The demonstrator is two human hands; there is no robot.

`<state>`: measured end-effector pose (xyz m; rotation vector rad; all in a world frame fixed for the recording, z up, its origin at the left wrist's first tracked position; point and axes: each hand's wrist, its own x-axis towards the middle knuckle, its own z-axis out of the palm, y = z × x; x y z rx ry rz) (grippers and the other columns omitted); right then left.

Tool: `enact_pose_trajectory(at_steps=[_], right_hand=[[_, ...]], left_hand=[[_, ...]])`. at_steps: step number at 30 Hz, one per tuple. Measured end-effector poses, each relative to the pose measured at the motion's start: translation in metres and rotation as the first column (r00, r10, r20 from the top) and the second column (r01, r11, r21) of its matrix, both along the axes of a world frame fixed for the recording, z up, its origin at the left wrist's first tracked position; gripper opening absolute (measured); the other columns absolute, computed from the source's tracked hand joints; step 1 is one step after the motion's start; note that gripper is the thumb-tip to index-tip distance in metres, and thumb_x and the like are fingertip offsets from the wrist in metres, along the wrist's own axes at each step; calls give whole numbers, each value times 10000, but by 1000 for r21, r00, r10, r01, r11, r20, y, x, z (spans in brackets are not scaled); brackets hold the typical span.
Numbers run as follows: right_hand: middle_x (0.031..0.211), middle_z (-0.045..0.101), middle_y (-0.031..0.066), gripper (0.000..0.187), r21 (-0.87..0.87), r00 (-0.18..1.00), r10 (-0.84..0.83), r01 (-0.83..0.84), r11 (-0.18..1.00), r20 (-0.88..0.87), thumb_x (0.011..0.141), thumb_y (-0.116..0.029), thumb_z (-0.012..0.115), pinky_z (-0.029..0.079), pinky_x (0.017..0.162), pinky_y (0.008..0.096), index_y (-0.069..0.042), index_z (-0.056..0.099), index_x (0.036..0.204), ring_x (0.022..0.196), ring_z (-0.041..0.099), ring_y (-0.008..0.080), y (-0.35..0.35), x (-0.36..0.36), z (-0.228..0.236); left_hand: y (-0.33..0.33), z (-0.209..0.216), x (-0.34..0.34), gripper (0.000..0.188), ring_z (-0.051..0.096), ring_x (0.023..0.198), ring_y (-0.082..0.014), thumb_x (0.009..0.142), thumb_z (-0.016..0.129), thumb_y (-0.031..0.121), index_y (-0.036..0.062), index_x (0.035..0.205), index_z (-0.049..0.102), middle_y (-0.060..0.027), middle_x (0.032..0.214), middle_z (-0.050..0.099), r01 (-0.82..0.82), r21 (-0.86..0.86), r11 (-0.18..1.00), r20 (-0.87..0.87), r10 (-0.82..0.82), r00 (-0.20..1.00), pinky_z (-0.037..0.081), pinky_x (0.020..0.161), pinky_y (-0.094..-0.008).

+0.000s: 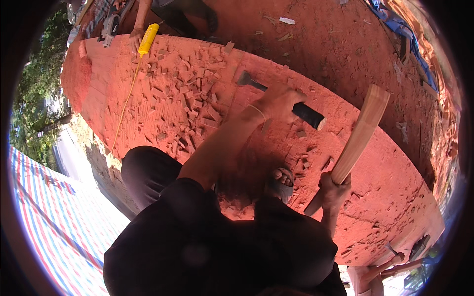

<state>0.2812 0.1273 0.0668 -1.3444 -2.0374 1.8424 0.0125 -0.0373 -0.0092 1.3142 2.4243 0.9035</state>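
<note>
Right hand [335, 189], one: clamped on one wooden bar [360, 134], which slants up and rightward. One sandalled foot [281, 186] on one red-dusted wooden slab [392, 175]. Left hand [282, 103], one: closed around one chisel [308, 115] at mid-slab; contact with the slab cannot be told. Wood chips [190, 98]: too many to count. Far edge: one yellow tool [148, 39], one thin cord [128, 96], a co-worker's hand [136, 40] beside the tool. Chisel: grey flaring blade, black-wrapped handle, pale butt. Bar: squared, light brown, grained.
</note>
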Motion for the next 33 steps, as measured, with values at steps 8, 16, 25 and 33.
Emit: enact_pose_trajectory(at_steps=[8, 16, 25, 33], right_hand=[[646, 616, 71, 86, 151, 978, -164, 182, 972, -129, 820, -75, 676, 478, 561, 302, -10, 629, 787, 570, 586, 158, 42, 68, 33], [861, 598, 102, 262, 49, 584, -522, 694, 718, -622, 929, -249, 593, 500, 830, 359, 6, 622, 980, 850, 596, 225, 84, -12, 154], [726, 576, 8, 233, 167, 989, 95, -113, 980, 110, 717, -76, 720, 464, 567, 285, -15, 573, 888, 633, 540, 99, -40, 14, 3], [776, 605, 78, 213, 176, 889, -193, 287, 942, -416, 895, -202, 685, 482, 715, 321, 2, 644, 938, 715, 585, 183, 93, 44, 88]], left_hand=[[-3, -6, 49, 257, 696, 733, -333, 646, 780, 267, 135, 826, 651, -85, 728, 683, 2, 7, 1000, 74, -2, 997, 521, 671, -477], [-15, 6, 19, 205, 696, 762, -348, 671, 756, 235, 113, 787, 640, -104, 748, 682, -79, 111, 991, 72, 71, 995, 521, 664, -478], [-27, -5, 12, 190, 685, 712, -350, 670, 751, 232, 127, 798, 657, -91, 714, 672, 30, 86, 996, -70, -24, 997, 517, 626, -474], [-32, 9, 58, 274, 703, 767, -328, 666, 764, 241, 144, 906, 676, -96, 750, 694, 46, 49, 998, 149, -53, 987, 528, 688, -468]])
